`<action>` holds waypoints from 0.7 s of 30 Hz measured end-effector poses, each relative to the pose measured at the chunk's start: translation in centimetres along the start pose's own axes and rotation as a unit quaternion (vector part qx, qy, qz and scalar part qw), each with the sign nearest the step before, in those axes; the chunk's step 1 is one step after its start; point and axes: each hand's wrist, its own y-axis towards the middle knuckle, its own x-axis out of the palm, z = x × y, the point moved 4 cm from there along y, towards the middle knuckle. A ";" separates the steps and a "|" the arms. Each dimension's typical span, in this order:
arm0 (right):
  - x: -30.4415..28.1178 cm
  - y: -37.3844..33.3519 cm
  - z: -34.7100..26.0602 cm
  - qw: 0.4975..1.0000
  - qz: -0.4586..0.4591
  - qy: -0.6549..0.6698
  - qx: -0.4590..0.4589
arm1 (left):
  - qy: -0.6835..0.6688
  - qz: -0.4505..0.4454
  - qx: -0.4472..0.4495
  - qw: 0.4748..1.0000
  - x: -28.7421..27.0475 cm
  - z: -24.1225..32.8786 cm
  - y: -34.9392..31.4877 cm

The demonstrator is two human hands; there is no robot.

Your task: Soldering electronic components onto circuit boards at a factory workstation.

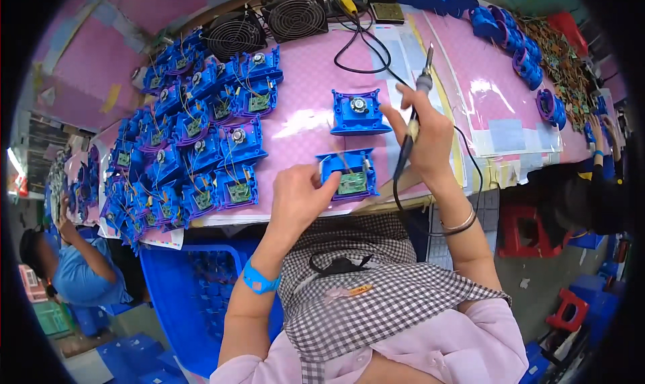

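My left hand [301, 197] grips the left side of a blue plastic housing half [346, 194] at the table's near edge. A green circuit board [352, 182] sits inside that half. Just beyond it stands the matching blue half with a round metal speaker [359, 105]; thin wires appear to run between the two. My right hand [428, 132] is closed around a soldering iron [424, 81], held to the right of both halves. The iron's tip points up and away from the housing, touching nothing. Its black cord [396, 189] hangs in a loop past my right wrist.
Rows of similar blue housings [201, 142] fill the table's left. Two black fans [295, 16] stand at the back. Blue parts [514, 41] and a heap of small pieces [561, 68] lie right. A blue crate [191, 303] is below; co-workers [87, 270] sit nearby.
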 end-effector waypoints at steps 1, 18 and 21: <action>-0.1 -0.4 0.0 1.000 0.000 0.000 0.000 | 0.000 0.000 0.000 1.000 -0.1 0.0 -0.2; -2.1 -4.7 1.0 0.960 -0.040 0.262 -0.085 | -0.164 0.153 -0.090 0.970 -3.2 -0.8 -2.5; -3.8 -5.2 1.6 0.945 0.010 0.326 0.034 | -0.611 0.067 -0.134 0.778 -5.2 -1.1 -1.0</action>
